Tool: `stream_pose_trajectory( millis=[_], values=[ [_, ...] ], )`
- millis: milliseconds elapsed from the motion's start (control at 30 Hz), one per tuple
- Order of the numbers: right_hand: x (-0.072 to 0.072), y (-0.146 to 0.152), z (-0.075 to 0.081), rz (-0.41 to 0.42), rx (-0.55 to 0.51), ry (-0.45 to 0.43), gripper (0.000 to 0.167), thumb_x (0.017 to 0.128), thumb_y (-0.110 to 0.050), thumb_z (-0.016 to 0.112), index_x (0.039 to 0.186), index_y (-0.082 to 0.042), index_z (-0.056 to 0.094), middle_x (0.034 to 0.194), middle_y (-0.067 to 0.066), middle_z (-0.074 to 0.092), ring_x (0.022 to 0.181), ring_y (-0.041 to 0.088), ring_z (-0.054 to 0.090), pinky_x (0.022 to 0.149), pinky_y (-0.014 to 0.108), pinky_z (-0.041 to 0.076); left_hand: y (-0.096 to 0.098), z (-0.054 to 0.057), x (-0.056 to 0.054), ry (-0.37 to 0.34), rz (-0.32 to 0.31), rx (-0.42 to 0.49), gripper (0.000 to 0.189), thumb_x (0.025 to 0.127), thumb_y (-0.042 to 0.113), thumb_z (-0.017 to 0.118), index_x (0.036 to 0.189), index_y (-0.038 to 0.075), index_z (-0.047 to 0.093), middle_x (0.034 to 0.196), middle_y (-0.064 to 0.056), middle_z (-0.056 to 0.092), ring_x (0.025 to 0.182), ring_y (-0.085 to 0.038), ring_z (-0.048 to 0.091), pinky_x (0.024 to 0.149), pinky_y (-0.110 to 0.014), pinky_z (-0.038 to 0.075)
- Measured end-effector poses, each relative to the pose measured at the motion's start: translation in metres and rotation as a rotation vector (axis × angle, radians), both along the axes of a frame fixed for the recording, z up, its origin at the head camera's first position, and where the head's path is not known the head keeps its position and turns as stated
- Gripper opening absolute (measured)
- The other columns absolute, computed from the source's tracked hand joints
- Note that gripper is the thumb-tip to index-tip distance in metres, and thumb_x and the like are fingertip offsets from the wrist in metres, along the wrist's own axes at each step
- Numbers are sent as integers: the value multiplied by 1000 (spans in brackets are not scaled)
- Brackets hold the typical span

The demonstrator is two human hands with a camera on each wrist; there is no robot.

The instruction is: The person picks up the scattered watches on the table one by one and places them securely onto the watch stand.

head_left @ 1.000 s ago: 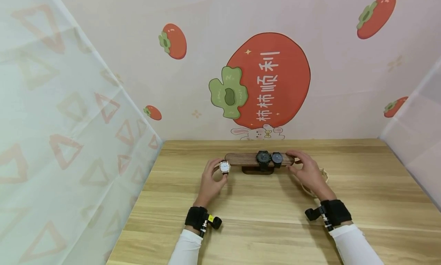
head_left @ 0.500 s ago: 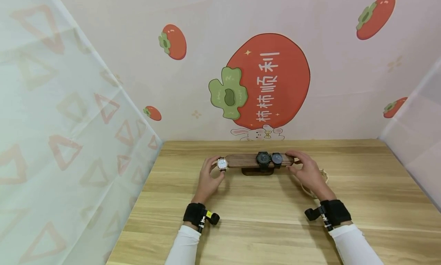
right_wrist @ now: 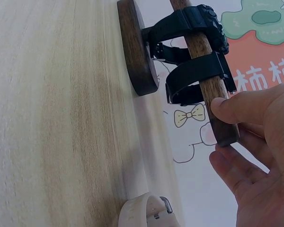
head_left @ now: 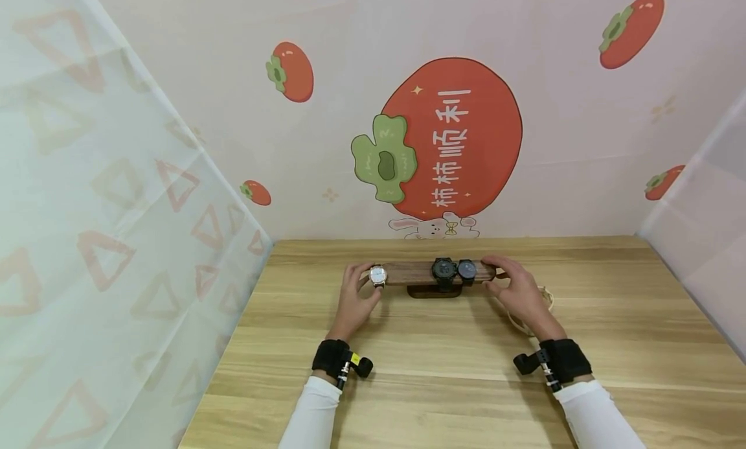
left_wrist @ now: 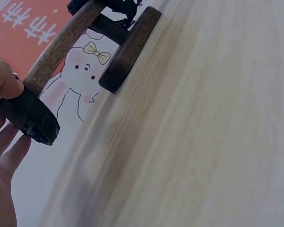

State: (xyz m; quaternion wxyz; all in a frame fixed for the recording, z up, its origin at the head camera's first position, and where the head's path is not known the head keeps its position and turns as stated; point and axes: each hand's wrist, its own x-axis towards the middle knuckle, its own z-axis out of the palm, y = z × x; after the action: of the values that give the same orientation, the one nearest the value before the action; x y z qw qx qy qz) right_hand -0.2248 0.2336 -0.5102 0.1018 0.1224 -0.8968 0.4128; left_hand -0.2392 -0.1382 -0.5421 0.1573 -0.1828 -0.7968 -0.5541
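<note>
A wooden watch stand [head_left: 408, 273] holds a bar crosswise above its base [head_left: 434, 291]. My left hand [head_left: 355, 306] grips a white-dialled wristwatch [head_left: 377, 275] at the bar's left end. In the left wrist view its dark strap [left_wrist: 31, 116] loops at the tip of the bar [left_wrist: 64, 45]. With thumb and fingers, my right hand [head_left: 520, 298] holds the bar's right end, thumb on one face in the right wrist view. Two black watches, a larger one [head_left: 444, 269] and a smaller one [head_left: 467, 270], sit strapped round the bar towards that end.
A cream-strapped watch [right_wrist: 139, 213] lies on the wood-grain table [head_left: 431, 384], partly behind my right wrist in the head view. A printed cloth wall [head_left: 326, 131] rises behind the table's back edge, and another cloth panel [head_left: 116, 241] stands at the left.
My left hand has moved the white-dialled watch slightly left and back, then a little right, against the bar's end. The right hand keeps its hold on the bar.
</note>
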Motion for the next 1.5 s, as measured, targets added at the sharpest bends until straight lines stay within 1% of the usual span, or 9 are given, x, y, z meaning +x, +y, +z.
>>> stream_pose_trajectory(
  millis=[133,300,600,767,933,1133,1300,1500],
  values=[
    [-2,1,-1,5,-2,1,52,96,3,72,147,0,59,145,25,60,125,44,59,103,64,56,1,-1,-3,-27,4,-12,58,91,-13,74,145,0,58,136,-21,49,135,-39,55,118,-48,53],
    [-4,2,0,21,-6,7,53,96,5,72,147,1,58,144,26,60,128,44,57,105,65,55,1,0,-6,-30,3,-47,57,93,-9,75,146,0,57,138,-20,51,134,-39,56,114,-51,56],
    [-4,2,0,17,-7,-8,53,97,4,71,147,0,58,145,25,60,128,43,57,106,64,54,2,4,-7,-38,-11,-28,58,93,-8,76,147,1,58,140,-21,52,133,-41,55,108,-59,58],
    [-4,2,0,16,-14,-26,53,98,3,71,149,0,57,146,25,59,129,43,57,107,64,54,3,4,-9,-40,-26,-45,58,93,-7,76,147,-1,57,140,-22,52,135,-43,54,108,-60,58],
    [-4,3,-1,8,-11,-32,53,98,3,71,149,-1,57,146,25,59,128,43,57,106,65,54,3,4,-11,-50,-41,-60,58,94,-4,75,149,-3,55,143,-22,50,137,-41,53,109,-58,57],
    [-3,2,-2,0,-13,-28,53,97,3,72,148,-2,58,146,25,59,127,43,58,105,64,54,3,2,-12,-76,-55,-46,60,94,-5,76,151,-1,54,144,-20,50,138,-40,52,107,-56,59],
    [-3,1,-3,-6,-21,-8,53,95,4,73,146,-1,60,144,25,60,124,44,60,104,65,55,3,1,-12,-105,-68,-36,62,95,-3,77,152,0,54,148,-17,48,140,-38,51,106,-54,60],
    [-3,1,-4,-9,-26,-9,52,95,3,73,146,-1,60,143,24,61,124,44,61,104,65,55,3,1,-12,-125,-78,-11,62,95,-1,79,152,4,56,148,-15,49,139,-38,51,106,-57,60]
  ],
)
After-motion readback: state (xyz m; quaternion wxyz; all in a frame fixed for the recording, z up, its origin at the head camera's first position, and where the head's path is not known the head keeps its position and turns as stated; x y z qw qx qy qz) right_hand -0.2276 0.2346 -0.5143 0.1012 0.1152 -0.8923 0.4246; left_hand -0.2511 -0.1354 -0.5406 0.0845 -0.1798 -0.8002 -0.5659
